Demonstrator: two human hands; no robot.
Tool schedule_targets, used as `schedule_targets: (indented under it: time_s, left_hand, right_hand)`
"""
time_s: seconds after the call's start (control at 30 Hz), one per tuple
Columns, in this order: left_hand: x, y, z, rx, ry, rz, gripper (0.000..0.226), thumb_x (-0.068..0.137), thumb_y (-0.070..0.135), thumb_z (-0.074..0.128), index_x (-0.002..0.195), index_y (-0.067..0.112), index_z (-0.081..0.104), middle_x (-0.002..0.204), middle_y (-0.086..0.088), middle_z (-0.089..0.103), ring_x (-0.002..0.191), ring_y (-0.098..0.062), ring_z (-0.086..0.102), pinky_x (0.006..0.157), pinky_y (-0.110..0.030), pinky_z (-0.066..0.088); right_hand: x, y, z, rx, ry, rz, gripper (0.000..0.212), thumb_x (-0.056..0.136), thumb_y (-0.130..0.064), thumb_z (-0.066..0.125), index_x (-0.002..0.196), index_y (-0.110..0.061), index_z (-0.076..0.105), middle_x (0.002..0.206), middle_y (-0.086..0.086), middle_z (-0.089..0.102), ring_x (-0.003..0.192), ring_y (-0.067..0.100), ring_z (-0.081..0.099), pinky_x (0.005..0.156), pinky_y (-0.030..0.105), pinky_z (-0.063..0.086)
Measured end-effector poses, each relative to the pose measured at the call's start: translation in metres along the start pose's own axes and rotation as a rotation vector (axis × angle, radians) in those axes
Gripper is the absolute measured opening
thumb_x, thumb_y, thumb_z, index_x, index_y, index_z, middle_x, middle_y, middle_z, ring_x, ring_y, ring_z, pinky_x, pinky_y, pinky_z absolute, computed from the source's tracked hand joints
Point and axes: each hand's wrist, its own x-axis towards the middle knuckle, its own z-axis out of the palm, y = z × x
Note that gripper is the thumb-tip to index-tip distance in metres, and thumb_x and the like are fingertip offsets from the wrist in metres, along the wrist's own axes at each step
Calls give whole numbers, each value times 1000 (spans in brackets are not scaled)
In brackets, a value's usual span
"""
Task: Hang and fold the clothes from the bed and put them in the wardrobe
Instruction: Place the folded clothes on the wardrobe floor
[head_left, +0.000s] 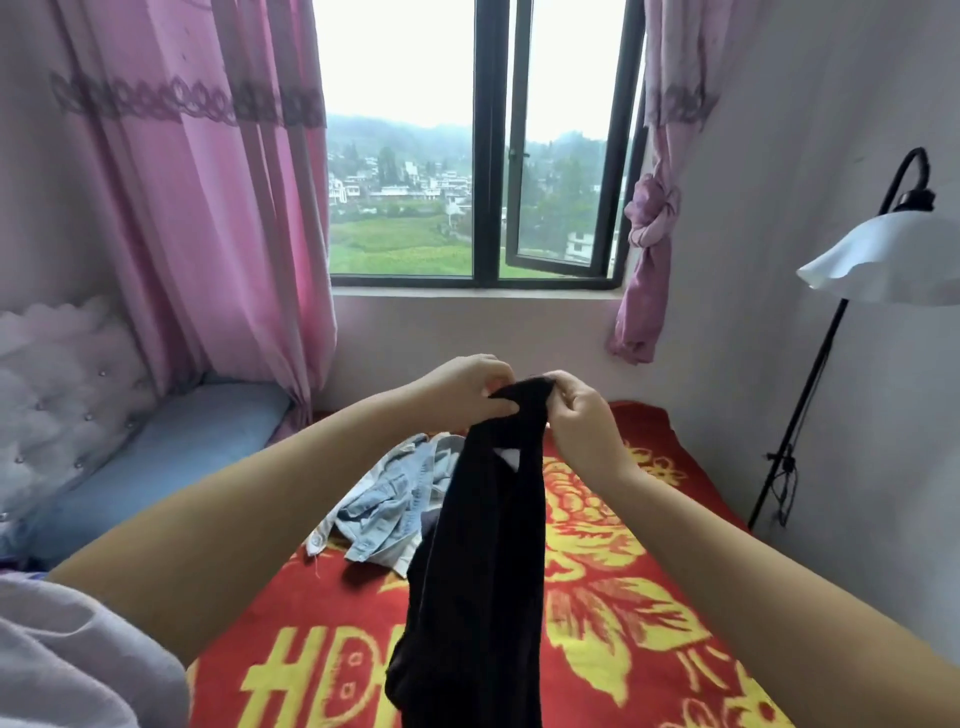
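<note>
Head view, frame centre: left hand (470, 387) and right hand (576, 410) pinch the black garment (488, 545) at its top edge; best spread that edge apart before folding.

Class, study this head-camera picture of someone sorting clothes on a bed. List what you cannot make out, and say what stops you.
- Black garment, head view: its type is unclear; it hangs bunched from the left hand and right hand, and the bottom edge cuts it off.
- Denim clothing: crumpled and partly behind the black garment, so the number of pieces is unclear.
- Wardrobe: not in view.
- Floor lamp: its shade is cut by the right edge.
</note>
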Motion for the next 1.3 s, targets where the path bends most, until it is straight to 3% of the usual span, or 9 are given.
schedule_targets:
  time_s: [0.13,0.27,0.6,0.83,0.93,1.0,1.07,1.13,1.3]
  left_hand:
    - [2,7,12,-229,182,-43,27,95,14,51,69,20,46,64,7,48,62,-12,44,53,-18,34]
    - [8,19,7,-519,246,-106,19,98,12,47,82,6,56,70,0,52,67,-12,47,63,-27,38]
    - [3,-28,-11,-583,412,-334,22,97,13,47,98,-6,59,82,-13,52,77,-21,48,68,-32,36]
    - [-9,-60,-8,-666,432,-463,19,100,19,46,101,6,61,81,-10,57,68,-18,55,55,-25,46]
    - [-12,-73,-19,-589,483,-443,17,100,21,46,102,12,61,85,-5,62,73,-15,58,63,-24,48]
    - [-17,-87,-30,-585,483,-439,17,100,23,48,106,16,61,89,-3,65,78,-15,62,72,-26,51]
    - [-23,-99,-40,-560,454,-441,18,99,26,49,109,17,63,92,-1,68,83,-15,65,74,-27,52]
    - [-26,-107,-48,-508,444,-434,17,99,27,50,105,19,64,88,4,68,81,-12,64,69,-22,49]
    - [-33,-115,-57,-505,487,-407,17,99,25,51,103,17,64,89,4,67,83,-11,63,82,-29,50]
  right_hand:
    - [9,-6,-1,-1,17,-62,22,99,-19,45,92,-15,65,82,7,68,79,21,65,71,38,54]
    - [9,1,-10,108,-103,4,8,93,-29,56,96,-26,62,85,2,71,82,15,68,74,35,56]
    - [9,76,-72,-483,-290,529,23,89,-11,50,79,-5,70,70,5,67,62,14,59,57,24,41]
    - [36,48,-122,-399,-154,375,24,87,-4,48,68,-9,63,65,7,56,63,21,50,61,29,40]
    - [40,29,-130,-339,-300,324,18,92,-18,53,94,-8,67,90,11,68,81,22,63,80,33,50]
    - [40,14,-138,-253,-460,335,39,88,-44,62,108,-11,66,108,11,69,102,25,66,95,39,49]
    - [45,1,-147,-204,-688,403,63,77,-58,69,118,-10,63,115,13,67,109,28,64,97,44,51]
    - [50,-9,-153,-197,-863,411,52,78,-46,75,116,-11,65,115,13,68,107,28,66,86,37,55]
    - [57,-8,-144,-281,-520,215,23,94,-32,58,97,-15,74,95,6,74,88,18,71,70,19,55]
